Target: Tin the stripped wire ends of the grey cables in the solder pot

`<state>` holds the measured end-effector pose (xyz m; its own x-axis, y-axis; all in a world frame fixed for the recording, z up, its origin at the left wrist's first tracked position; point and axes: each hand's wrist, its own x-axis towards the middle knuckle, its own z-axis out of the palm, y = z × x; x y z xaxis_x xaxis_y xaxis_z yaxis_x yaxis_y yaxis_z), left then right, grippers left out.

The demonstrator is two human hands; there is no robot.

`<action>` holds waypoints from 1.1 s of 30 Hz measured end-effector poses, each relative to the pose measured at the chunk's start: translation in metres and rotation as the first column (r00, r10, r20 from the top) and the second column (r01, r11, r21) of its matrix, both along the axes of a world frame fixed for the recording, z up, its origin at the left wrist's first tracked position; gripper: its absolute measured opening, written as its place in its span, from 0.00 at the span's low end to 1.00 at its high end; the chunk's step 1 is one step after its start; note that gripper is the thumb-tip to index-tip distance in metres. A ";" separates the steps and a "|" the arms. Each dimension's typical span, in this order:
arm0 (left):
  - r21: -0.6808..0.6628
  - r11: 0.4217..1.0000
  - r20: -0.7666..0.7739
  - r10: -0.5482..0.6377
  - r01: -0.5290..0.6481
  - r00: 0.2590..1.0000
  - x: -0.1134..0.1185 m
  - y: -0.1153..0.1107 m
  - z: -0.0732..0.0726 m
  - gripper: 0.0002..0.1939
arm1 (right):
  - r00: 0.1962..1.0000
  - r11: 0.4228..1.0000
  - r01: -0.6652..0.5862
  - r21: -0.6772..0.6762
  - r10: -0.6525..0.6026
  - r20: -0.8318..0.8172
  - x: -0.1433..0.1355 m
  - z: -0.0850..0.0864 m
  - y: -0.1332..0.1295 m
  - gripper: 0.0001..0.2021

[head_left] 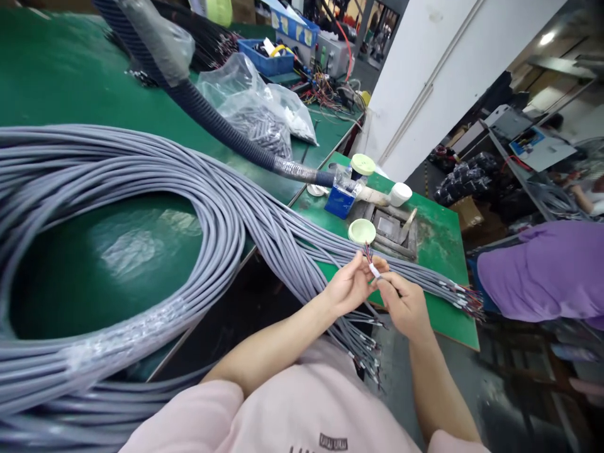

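Note:
In front of me, my right hand [404,305] pinches a grey cable just below the white sleeve [374,270] near its end. Thin dark and red wires [367,253] fan out above that sleeve. My left hand [350,287] is curled around this stripped end, its thumb beside the wires and its fingers behind them. A pale round tub [362,231] lies just beyond the wire tips. Under and past my hands runs a bundle of grey cables [419,274], its stripped ends at the right edge of the green board.
A large grey cable coil [207,207] covers the left table. A ribbed dark hose [212,119] reaches a blue box [340,200] by a metal-framed pot [389,226]. Behind are plastic bags [257,107] and a blue bin [268,60]. A person in purple [542,270] is at right.

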<state>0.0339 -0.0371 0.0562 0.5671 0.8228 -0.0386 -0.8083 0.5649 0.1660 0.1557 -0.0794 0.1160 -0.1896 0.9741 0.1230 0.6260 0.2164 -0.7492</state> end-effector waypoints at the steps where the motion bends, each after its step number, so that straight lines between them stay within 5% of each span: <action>1: 0.042 0.999 -0.048 0.002 0.000 0.999 0.001 -0.002 -0.002 0.16 | 0.999 0.999 0.036 -0.018 -0.037 -0.029 0.000 -0.003 0.000 0.13; 5: 0.212 0.977 -0.201 0.074 -0.031 0.977 -0.003 -0.006 -0.003 0.20 | 0.999 0.998 0.052 -0.023 -0.052 0.007 0.001 -0.005 -0.002 0.15; 9: 0.244 0.963 -0.284 0.186 -0.117 0.940 -0.006 -0.008 -0.007 0.18 | 0.985 0.963 0.076 0.259 -0.112 0.129 0.001 0.009 0.000 0.09; 18: 0.390 0.918 -0.375 0.083 0.076 0.923 -0.003 -0.025 -0.023 0.21 | 0.886 0.850 -0.033 0.525 -0.218 0.408 -0.012 0.016 0.019 0.08; 23: 0.446 0.885 -0.378 0.052 0.132 0.924 -0.005 -0.029 -0.018 0.15 | 0.921 0.843 0.038 0.537 -0.237 0.308 -0.014 0.012 0.022 0.11; 29: 0.382 0.919 -0.427 0.079 0.101 0.901 -0.003 -0.026 -0.013 0.17 | 0.958 0.888 0.223 0.402 -0.276 0.078 -0.007 0.003 0.029 0.16; 33: 0.358 0.927 -0.456 0.073 0.108 0.887 -0.002 -0.027 -0.015 0.16 | 0.918 0.813 0.393 0.429 -0.375 -0.131 0.007 0.010 0.032 0.13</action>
<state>0.0319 -0.0639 0.0409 0.5747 0.8184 0.0047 -0.5815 0.4043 0.7060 0.1630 -0.0474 0.1263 0.2022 0.8082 0.5531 0.7004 0.2754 -0.6585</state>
